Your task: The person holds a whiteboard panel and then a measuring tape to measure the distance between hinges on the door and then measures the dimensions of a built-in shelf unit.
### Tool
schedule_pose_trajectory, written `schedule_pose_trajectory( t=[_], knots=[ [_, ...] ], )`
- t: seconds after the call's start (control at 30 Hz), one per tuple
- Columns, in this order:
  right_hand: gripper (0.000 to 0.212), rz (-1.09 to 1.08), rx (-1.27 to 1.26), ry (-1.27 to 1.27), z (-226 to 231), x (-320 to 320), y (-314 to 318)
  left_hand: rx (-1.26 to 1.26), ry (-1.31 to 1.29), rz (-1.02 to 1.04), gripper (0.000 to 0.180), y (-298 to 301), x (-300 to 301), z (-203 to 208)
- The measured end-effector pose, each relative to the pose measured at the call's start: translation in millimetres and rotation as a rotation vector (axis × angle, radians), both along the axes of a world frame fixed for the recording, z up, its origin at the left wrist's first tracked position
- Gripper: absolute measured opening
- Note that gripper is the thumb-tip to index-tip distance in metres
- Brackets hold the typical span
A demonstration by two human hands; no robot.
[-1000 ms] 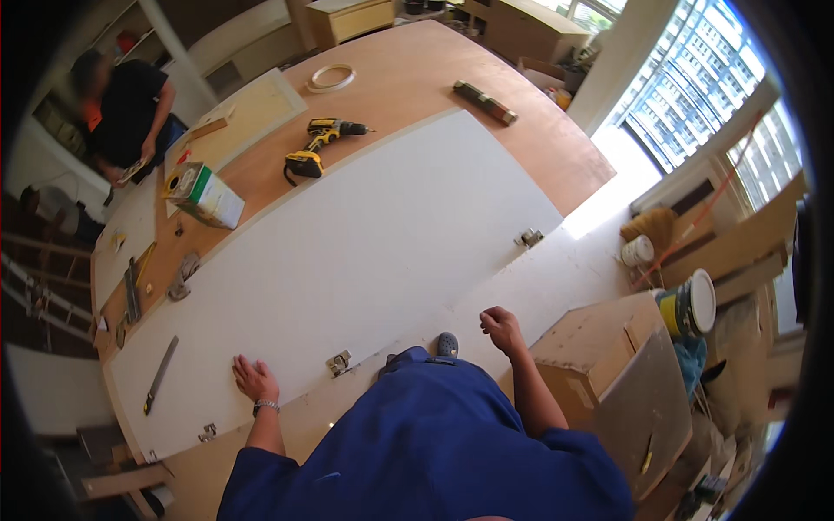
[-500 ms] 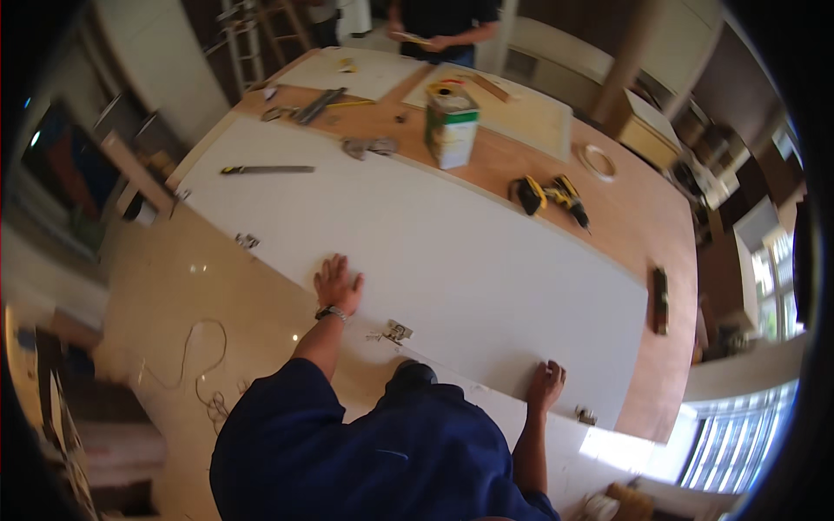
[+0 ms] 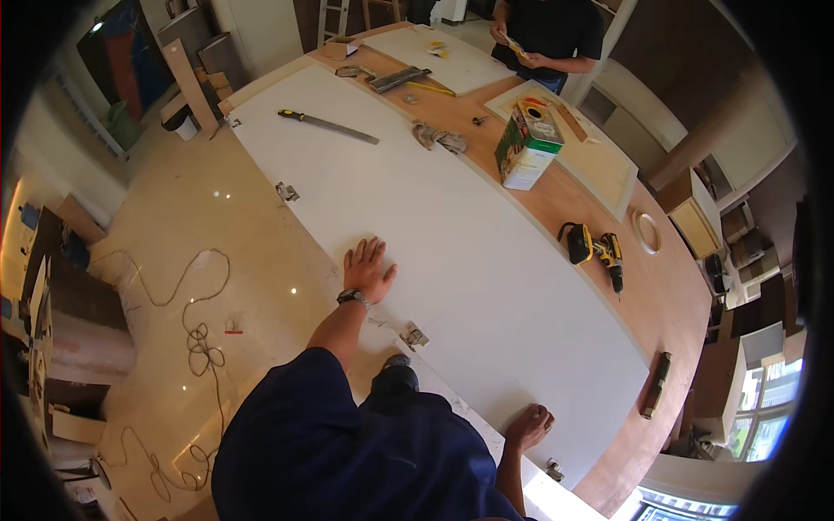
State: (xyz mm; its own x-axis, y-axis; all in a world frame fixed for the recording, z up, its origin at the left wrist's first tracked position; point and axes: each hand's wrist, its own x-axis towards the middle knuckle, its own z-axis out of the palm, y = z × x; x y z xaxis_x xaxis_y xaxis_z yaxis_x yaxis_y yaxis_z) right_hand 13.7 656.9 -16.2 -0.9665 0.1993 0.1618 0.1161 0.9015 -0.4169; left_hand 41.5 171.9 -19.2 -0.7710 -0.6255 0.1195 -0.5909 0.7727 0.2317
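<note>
My left hand (image 3: 369,271) lies open and flat on a long white panel (image 3: 434,243), its fingers spread, a metal-band watch (image 3: 353,298) at the wrist. Farther right, my right hand (image 3: 530,425) rests on the same panel with fingers curled in; whether anything is inside them is hidden. Along the panel's near edge sit metal hinges: one (image 3: 414,334) between my hands, one (image 3: 553,470) just beyond my right hand, another (image 3: 287,191) farther up the left side. A file with a black and yellow handle (image 3: 328,127) lies on the panel's far left part.
On the wooden worktop (image 3: 665,300) stand a tin can (image 3: 530,146), a yellow-black cordless drill (image 3: 595,253), a tape roll (image 3: 646,233) and a dark level-like bar (image 3: 657,385). A crumpled cloth (image 3: 439,137) lies nearby. Another person (image 3: 556,39) stands across. A cable (image 3: 198,334) snakes over the floor.
My view has swung, so the table appears tilted and shifted. Both hands stay on the panel in much the same places. The other person's hands have lifted a little with the thing they hold.
</note>
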Motion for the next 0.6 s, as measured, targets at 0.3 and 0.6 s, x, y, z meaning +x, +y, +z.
schedule_pose_trajectory(
  t=[0.3,0.6],
  knots=[
    [0.030,0.008,-0.003,0.026,-0.4,1.7,-2.0,0.002,0.005,0.000,0.060,-1.7,2.9,1.0],
    [0.027,0.007,0.000,0.054,-0.8,2.2,-4.1,-0.001,-0.015,0.011,0.060,-0.9,4.4,3.0]
  ],
)
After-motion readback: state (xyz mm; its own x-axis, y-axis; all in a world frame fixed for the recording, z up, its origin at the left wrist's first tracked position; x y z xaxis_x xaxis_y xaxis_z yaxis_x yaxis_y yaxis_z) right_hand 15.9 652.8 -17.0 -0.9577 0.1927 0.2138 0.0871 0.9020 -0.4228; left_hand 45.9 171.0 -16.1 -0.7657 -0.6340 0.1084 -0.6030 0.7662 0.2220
